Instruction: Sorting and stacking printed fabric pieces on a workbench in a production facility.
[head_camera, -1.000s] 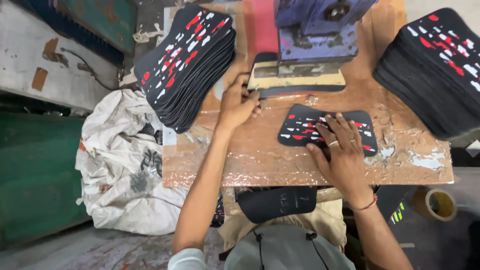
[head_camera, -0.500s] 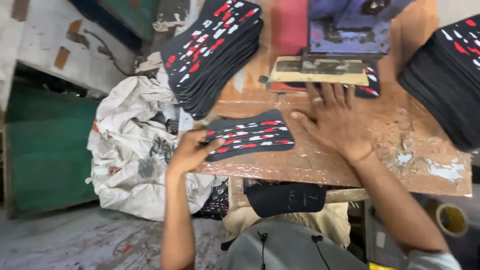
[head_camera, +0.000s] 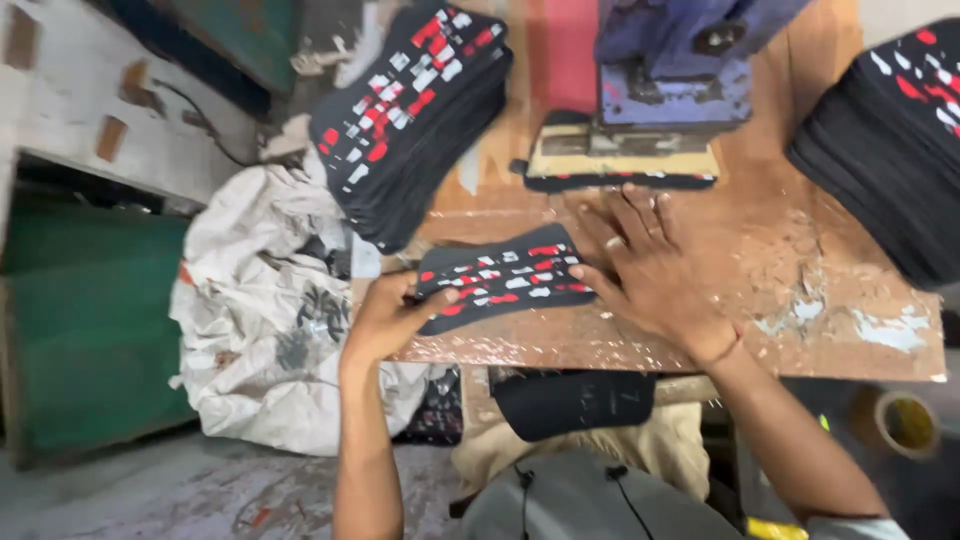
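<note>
A flat black piece with red and white marks (head_camera: 505, 280) lies near the front left edge of the worn wooden table (head_camera: 800, 300). My left hand (head_camera: 392, 318) grips its left end, thumb on top. To its right, my right hand (head_camera: 645, 262) rests flat on the table with fingers spread, touching the piece's right end. Just beyond my right hand, another such piece (head_camera: 620, 180) lies under the plate of a blue press (head_camera: 680, 70).
A tall stack of the same pieces (head_camera: 410, 120) stands at the table's left back, a second stack (head_camera: 890, 150) at the right. A white sack (head_camera: 270, 320) lies on the floor to the left, beside a green box (head_camera: 80, 320). A tape roll (head_camera: 905, 420) sits low right.
The patterned piece has slid from mid-table to the front left edge. My left hand left the press and took hold of the piece; my right hand moved off it toward the press.
</note>
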